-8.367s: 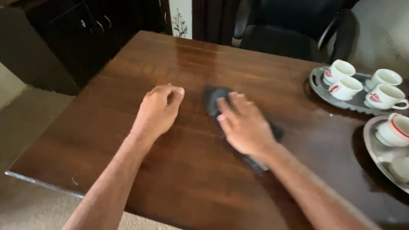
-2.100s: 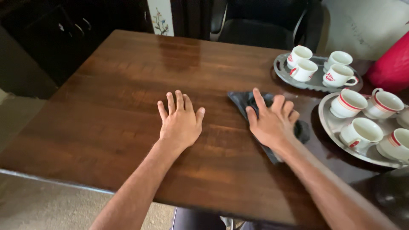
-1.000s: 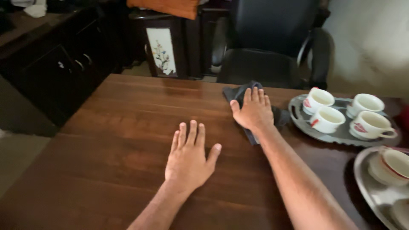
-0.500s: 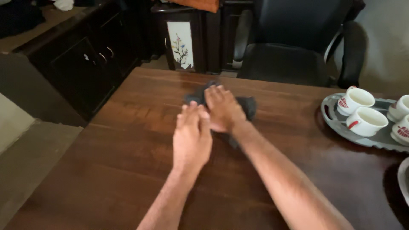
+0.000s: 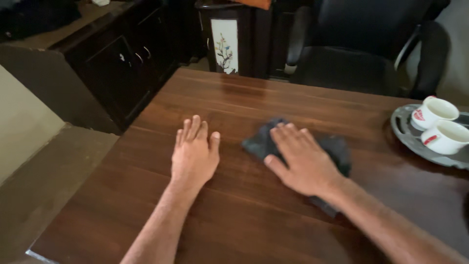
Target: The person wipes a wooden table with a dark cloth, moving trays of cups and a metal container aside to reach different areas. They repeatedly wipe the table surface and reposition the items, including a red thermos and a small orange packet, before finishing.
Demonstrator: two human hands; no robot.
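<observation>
Dark cloth (image 5: 337, 149) mostly hidden under right hand (image 5: 303, 161).

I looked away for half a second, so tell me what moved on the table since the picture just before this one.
The right hand has slid the dark cloth back from the far edge toward the person. The left hand, which overlapped the right, now lies apart, flat on the wooden table. The right palm stays pressed on the cloth; the cups sit on their tray.

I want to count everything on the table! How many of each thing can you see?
Dark cloth under the right hand: 1
White cups with red marks: 2
Silver tray: 1
Total: 4 things on the wooden table. The left hand lies flat, holding nothing.
</observation>
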